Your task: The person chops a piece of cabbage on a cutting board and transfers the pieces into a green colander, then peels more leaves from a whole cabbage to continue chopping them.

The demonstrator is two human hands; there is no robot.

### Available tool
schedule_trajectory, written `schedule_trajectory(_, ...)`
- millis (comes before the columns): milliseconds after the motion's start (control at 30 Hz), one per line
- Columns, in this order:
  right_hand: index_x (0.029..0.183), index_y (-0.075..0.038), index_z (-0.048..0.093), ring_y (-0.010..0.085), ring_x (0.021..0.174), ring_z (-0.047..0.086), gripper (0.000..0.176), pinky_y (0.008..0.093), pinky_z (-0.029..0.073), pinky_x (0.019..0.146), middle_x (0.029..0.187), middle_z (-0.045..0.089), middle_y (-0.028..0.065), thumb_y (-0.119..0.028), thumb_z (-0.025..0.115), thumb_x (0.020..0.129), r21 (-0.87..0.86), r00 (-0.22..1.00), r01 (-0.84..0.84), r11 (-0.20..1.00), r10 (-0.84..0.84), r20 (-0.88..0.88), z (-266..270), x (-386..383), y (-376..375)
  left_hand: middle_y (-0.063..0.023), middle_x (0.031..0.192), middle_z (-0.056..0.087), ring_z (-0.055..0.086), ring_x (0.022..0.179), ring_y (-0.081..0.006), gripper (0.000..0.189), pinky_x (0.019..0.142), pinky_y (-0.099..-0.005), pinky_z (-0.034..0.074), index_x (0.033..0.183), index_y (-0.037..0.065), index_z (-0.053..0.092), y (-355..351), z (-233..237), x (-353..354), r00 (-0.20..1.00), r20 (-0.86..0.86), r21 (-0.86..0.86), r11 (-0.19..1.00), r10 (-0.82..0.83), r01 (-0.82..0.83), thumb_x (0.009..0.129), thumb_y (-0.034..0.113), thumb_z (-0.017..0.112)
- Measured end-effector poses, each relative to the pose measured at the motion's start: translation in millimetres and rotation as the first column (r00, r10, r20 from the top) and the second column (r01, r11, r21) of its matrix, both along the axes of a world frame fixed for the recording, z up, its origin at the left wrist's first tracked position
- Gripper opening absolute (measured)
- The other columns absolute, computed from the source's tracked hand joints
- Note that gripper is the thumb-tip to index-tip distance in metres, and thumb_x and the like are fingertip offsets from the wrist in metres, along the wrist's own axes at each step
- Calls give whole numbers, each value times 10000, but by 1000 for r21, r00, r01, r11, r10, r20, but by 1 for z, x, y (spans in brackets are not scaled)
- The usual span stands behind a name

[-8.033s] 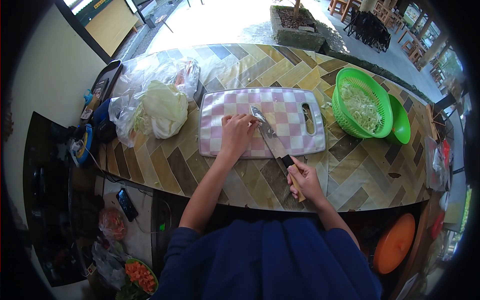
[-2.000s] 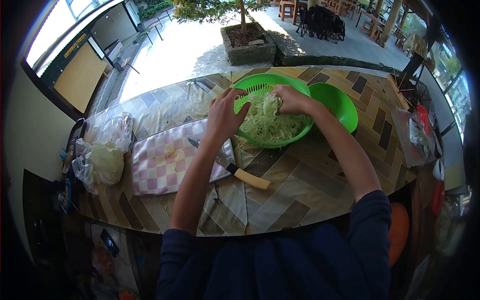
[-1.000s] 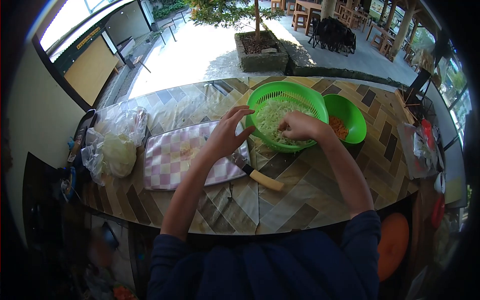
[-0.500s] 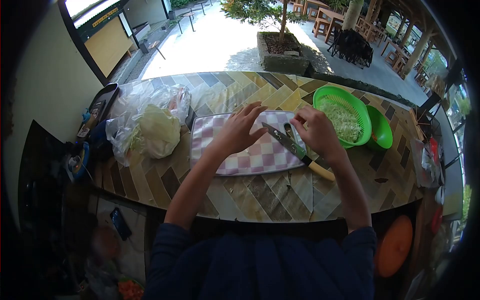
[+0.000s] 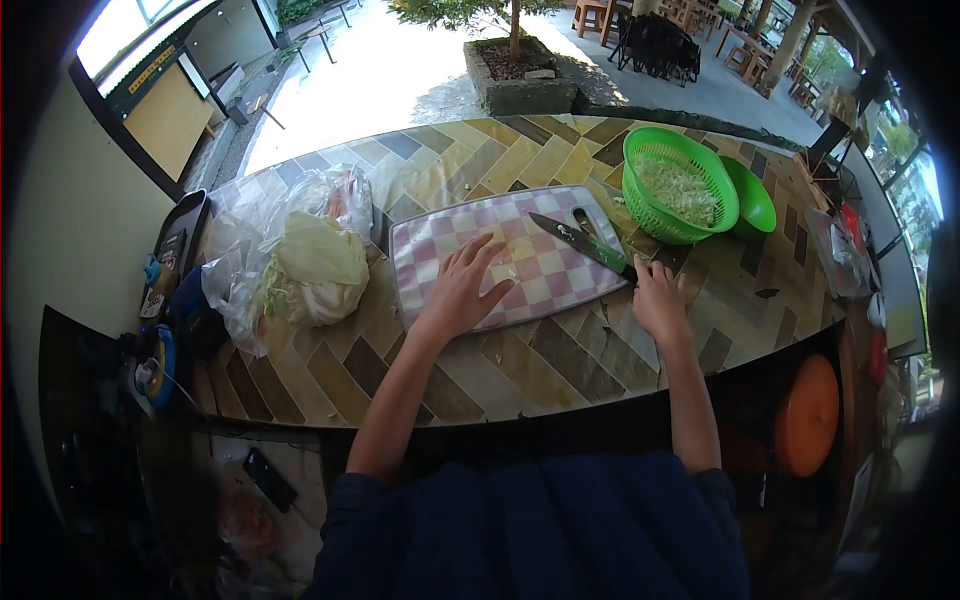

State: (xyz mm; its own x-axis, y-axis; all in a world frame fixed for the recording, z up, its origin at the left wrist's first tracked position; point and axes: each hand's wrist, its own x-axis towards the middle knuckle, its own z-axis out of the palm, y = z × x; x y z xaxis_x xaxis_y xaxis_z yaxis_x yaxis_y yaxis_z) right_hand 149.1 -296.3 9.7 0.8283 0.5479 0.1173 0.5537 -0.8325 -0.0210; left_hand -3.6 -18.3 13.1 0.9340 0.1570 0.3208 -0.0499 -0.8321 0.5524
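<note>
A pink and white checkered cutting board [image 5: 545, 270] lies tilted on the tiled counter, with small pale scraps on it. My left hand [image 5: 460, 290], fingers apart and empty, rests at the board's near left part. The knife [image 5: 590, 245] lies across the board's right side, blade pointing up and left. Its handle is covered by my right hand [image 5: 660, 300], whose fingers are wrapped round it. A pale cabbage [image 5: 318, 265] sits left of the board, beside clear plastic bags [image 5: 235, 270]. Shredded cabbage [image 5: 680, 190] fills a green basket [image 5: 722, 178] at the right.
A green bowl [image 5: 758, 205] stands behind the basket's right side. At the counter's left end is a dark tray [image 5: 188, 215]. Plastic packets [image 5: 845, 250] lie at the right end. Below are a phone [image 5: 270, 480] and an orange round object [image 5: 808, 415].
My right hand has come down from the board's top right corner and closed on the knife's handle. My left hand has lowered toward the board. The view has shifted and the board looks turned.
</note>
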Motion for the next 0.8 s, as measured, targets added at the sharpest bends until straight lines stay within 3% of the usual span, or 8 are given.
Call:
schedule_trajectory(67,1331,-60,492,323,1167,525,449,573,334,1040,1172,554,168,-61,481,882,19,998,-40,999,41,-46,-5,8,-7,-150,1409,435,393,1327,-320,529,1091,-458,294,1325,92,475,-5,-4,11,999,28,-22,1000,-17,18,873,302,652)
schedule_trajectory(100,1298,-55,519,320,1098,567,408,526,416,949,1108,577,161,-56,502,890,100,995,-81,992,86,-48,-5,8,-7,-149,1409,436,394,1326,-318,526,1091,-460,294,1324,93,476,-7,-4,15,999,22,-26,999,-25,26,873,300,652)
schedule_trajectory(200,1277,-54,535,310,1061,579,389,479,465,846,1069,584,154,-64,547,888,274,970,5,962,62,-236,20,-10,2,-144,1412,438,399,1325,-313,522,1091,-465,292,1325,95,477,-14,-6,21,1000,-4,-26,999,-23,23,876,299,648)
schedule_trajectory(233,1289,-58,523,323,1030,582,416,448,489,806,1066,567,158,-63,582,878,286,982,-8,958,62,-180,11,-7,3,-142,1413,439,401,1323,-312,523,1092,-467,291,1327,95,475,-16,-6,22,1000,-14,-19,1000,-17,17,877,301,646)
schedule_trajectory(333,1323,-65,503,332,997,582,442,455,483,812,1067,549,158,-75,561,885,311,997,-26,950,47,-57,1,-8,21,-138,1419,435,409,1316,-321,529,1092,-473,291,1335,99,466,-22,-10,32,1000,-9,-4,1000,3,-3,881,307,640)
schedule_trajectory(467,1357,-47,475,315,1040,550,468,444,451,854,1116,516,143,-134,523,900,134,996,-86,987,83,30,-15,3,42,-139,1424,428,415,1305,-344,529,1093,-481,291,1342,111,456,-31,-17,33,999,-44,17,1000,14,-14,886,312,632)
schedule_trajectory(667,1323,-38,504,302,1090,512,443,453,426,881,1143,506,137,-158,523,897,61,991,-110,992,105,86,-8,-4,56,-147,1434,415,406,1308,-367,541,1092,-460,319,1357,116,454,-23,-10,17,996,-78,22,998,53,-52,883,294,644)
schedule_trajectory(800,1289,-31,533,299,1112,499,475,444,418,897,1168,503,138,-200,626,855,194,953,-299,934,286,96,13,-13,86,-128,1377,473,476,1240,-345,496,1040,-448,371,1316,109,482,-15,7,3,996,68,11,998,58,-58,868,244,648)
